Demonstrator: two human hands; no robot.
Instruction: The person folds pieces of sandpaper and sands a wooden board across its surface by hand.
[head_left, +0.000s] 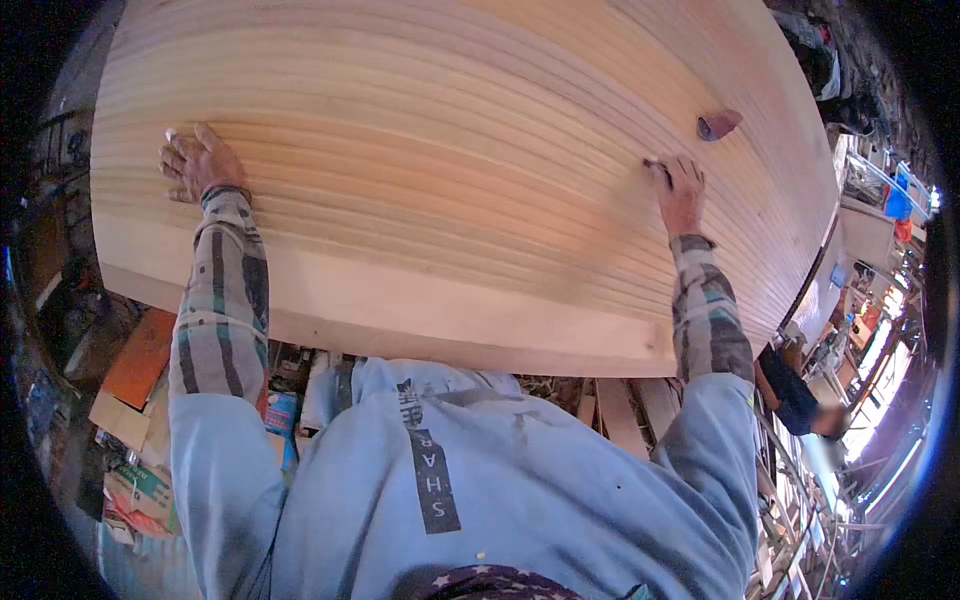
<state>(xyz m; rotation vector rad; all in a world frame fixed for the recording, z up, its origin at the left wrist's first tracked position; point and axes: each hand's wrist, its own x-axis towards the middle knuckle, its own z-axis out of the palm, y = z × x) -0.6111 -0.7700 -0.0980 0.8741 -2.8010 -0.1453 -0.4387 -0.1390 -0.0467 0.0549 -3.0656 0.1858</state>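
Observation:
A large wooden panel (450,320) with many parallel grooves spans the view in front of my body. Near its left end, my left hand (205,163) rests flat on the grooved surface with fingers spread and nothing in it. Towards the right, my right hand (682,192) is on the grooves, its fingers bent and pressed together around a small dark piece at the fingertips, too small to name. Just beyond that hand, a curled reddish-brown piece (720,125), which looks like sandpaper, lies on the panel.
Another person (790,395) in dark clothing is at the right, past the panel's edge. Cardboard (120,418) and an orange sheet (140,358) lie below the panel at the left. Wood scraps (620,415) are underneath, with clutter along the right.

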